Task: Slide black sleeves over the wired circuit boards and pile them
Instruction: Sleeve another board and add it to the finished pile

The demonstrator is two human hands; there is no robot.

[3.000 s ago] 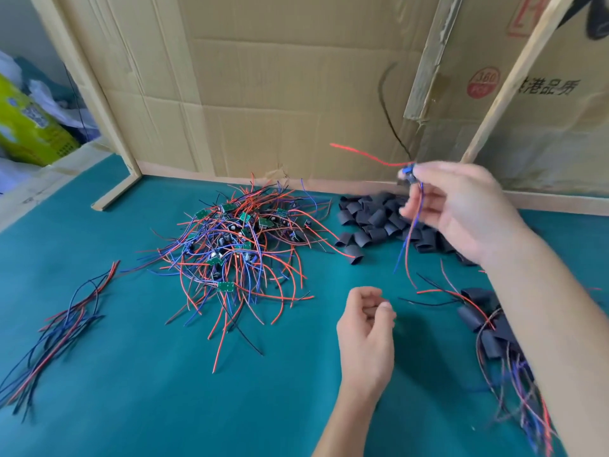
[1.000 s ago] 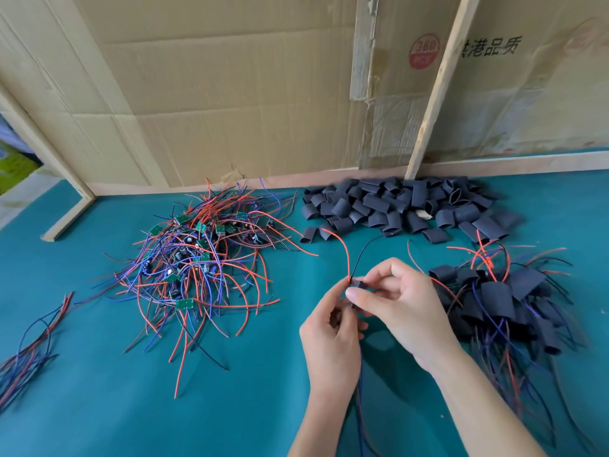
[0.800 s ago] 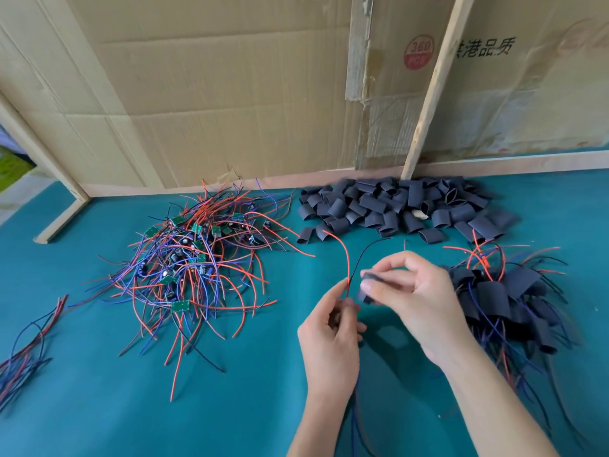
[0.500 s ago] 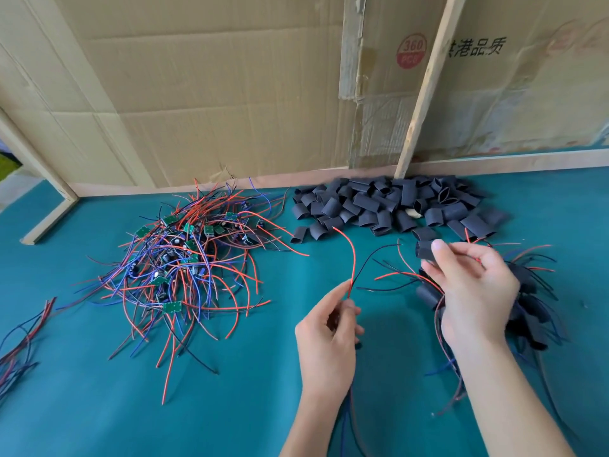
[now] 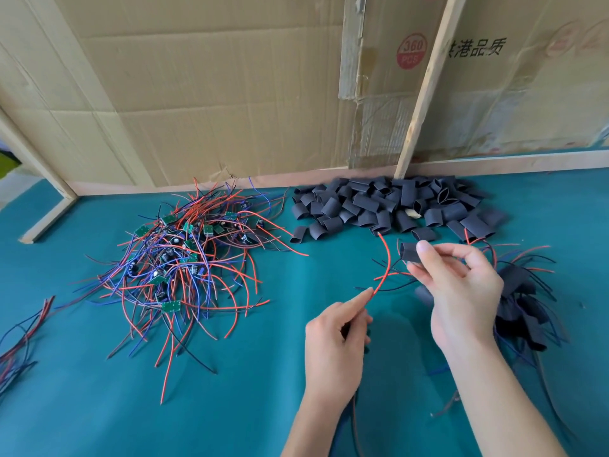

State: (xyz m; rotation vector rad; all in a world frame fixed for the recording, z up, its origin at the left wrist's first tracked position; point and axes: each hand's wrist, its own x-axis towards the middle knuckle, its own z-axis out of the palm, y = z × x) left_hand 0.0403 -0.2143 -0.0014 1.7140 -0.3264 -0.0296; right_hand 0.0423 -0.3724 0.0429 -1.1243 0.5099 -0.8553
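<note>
Pinching a black sleeve (image 5: 409, 252) in right hand (image 5: 461, 291) near the desk's (image 5: 99, 407) back edge; left hand (image 5: 336, 341) grips the board's red wire (image 5: 385, 258), board hidden. Next, judged: thread wires through sleeve.

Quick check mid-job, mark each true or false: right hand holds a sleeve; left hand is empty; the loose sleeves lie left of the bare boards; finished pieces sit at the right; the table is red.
1. The right hand holds a sleeve. True.
2. The left hand is empty. False: it pinches a red wire.
3. The loose sleeves lie left of the bare boards. False: they lie to the right.
4. Finished pieces sit at the right. True.
5. The table is red. False: teal.
</note>
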